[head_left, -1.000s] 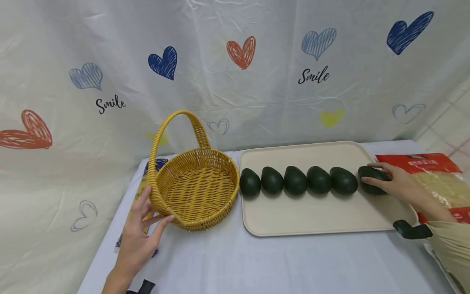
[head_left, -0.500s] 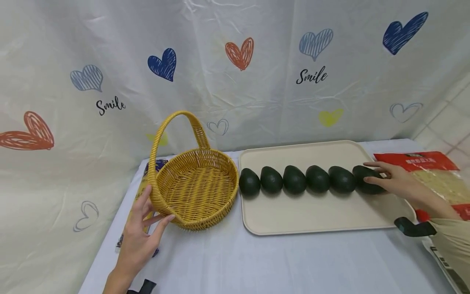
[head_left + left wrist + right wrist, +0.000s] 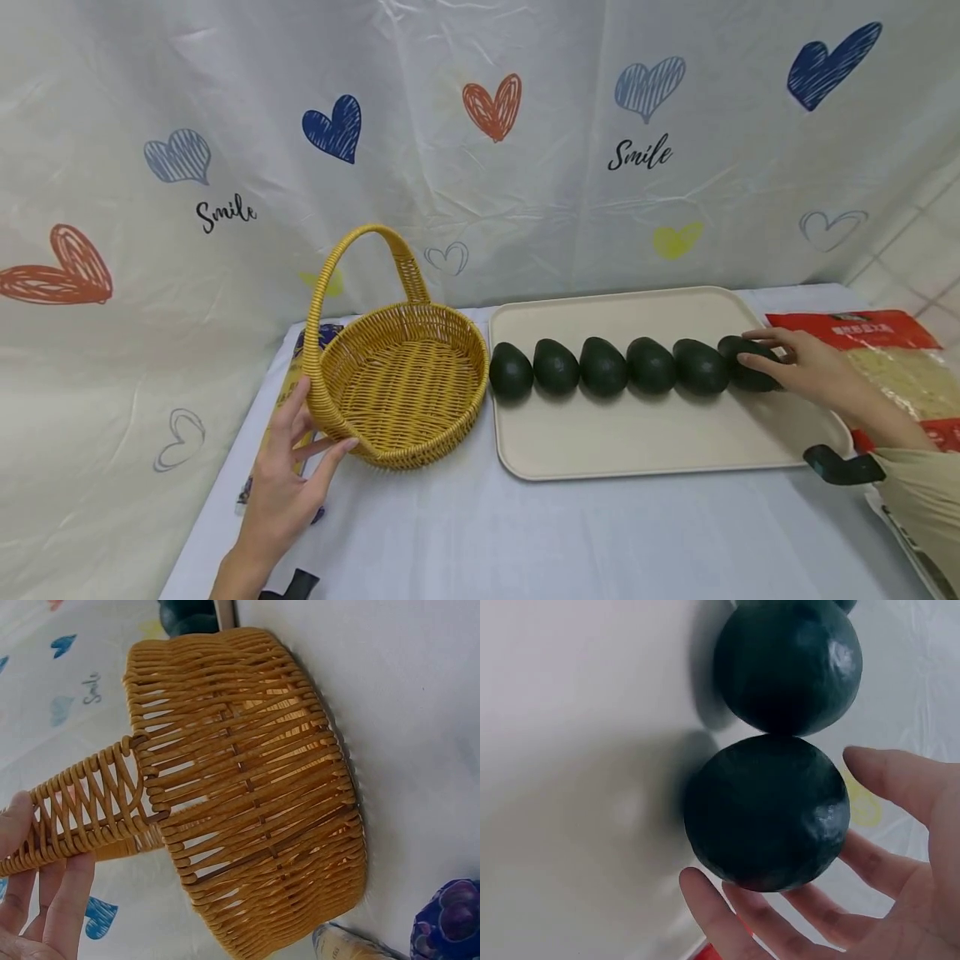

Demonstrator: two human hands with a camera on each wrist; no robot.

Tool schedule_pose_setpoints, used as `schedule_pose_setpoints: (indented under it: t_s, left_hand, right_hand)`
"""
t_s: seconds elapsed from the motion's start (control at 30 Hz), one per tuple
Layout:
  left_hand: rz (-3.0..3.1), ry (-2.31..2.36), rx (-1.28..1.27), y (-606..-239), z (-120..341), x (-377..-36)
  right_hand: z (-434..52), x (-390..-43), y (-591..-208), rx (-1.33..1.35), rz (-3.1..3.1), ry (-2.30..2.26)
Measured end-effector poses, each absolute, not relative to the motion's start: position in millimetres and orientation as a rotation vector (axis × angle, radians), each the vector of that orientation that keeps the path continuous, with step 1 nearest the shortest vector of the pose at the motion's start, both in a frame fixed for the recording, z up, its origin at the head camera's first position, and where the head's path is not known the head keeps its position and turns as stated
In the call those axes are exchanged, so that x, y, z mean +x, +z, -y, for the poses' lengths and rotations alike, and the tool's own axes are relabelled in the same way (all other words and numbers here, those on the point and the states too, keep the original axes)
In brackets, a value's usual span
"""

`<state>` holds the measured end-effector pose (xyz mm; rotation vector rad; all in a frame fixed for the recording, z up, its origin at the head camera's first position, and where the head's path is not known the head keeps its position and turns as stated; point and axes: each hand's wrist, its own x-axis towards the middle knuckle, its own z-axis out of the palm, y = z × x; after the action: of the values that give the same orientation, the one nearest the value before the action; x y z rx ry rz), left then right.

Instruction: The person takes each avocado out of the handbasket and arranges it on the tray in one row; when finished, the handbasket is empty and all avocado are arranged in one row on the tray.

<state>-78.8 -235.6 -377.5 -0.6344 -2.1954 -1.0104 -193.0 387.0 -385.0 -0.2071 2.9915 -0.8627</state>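
Wicker basket [image 3: 405,387], yellow, stands at the left on the white tablecloth [image 3: 525,533]; nothing inside it. Left hand [image 3: 288,479] rests against its near rim by the foot of the handle [image 3: 352,267], fingers straight, thumb against the weave; the left wrist view shows fingertips [image 3: 45,900] along the handle base, not wrapped round it. No change in this hand or in the basket's place over the last second.

Cream tray [image 3: 645,442] sits just right of the basket. Six dark green avocados in a row across it. Leftmost avocado [image 3: 511,372] lies at the tray's left edge, close to the basket.

Rightmost avocado [image 3: 738,367] is the one that changed: a second ago it lay slightly apart from its neighbour [image 3: 700,367]; now it touches it, closing the row. Right hand [image 3: 806,367] cups it from the right, fingers [image 3: 727,922] loosely curved round its far side; the right wrist view shows contact but no firm clench. Avocado is on the tray, not lifted. Judgement: nudged leftward so far, not yet picked up.

Red-topped packet [image 3: 885,358] lies right of the tray, beyond the right hand
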Motion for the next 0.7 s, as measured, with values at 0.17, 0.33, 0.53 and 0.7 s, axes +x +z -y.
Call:
schedule_pose_setpoints:
  t_s: [0.17, 0.33, 0.53, 0.7]
  left_hand:
    - [2.194, -1.014, -0.636, -377.7, 235.4, -78.9]
    - [2.193, -1.020, -0.635, -376.5, 235.1, -79.5]
    - [2.199, -1.003, -0.626, -375.0, 234.4, -79.3]
    - [2.196, -1.008, -0.636, -375.3, 235.5, -79.2]
  right_hand:
    - [-386.7, -190.2, -381.9, -0.140, -2.864, -0.981]
    - [-388.9, -188.7, -381.3, -0.127, -2.828, -1.024]
    - [-391.3, -188.9, -379.2, -0.134, -2.849, -1.009]
    - [-394.9, -190.8, -373.1, -0.154, -2.915, -0.889]
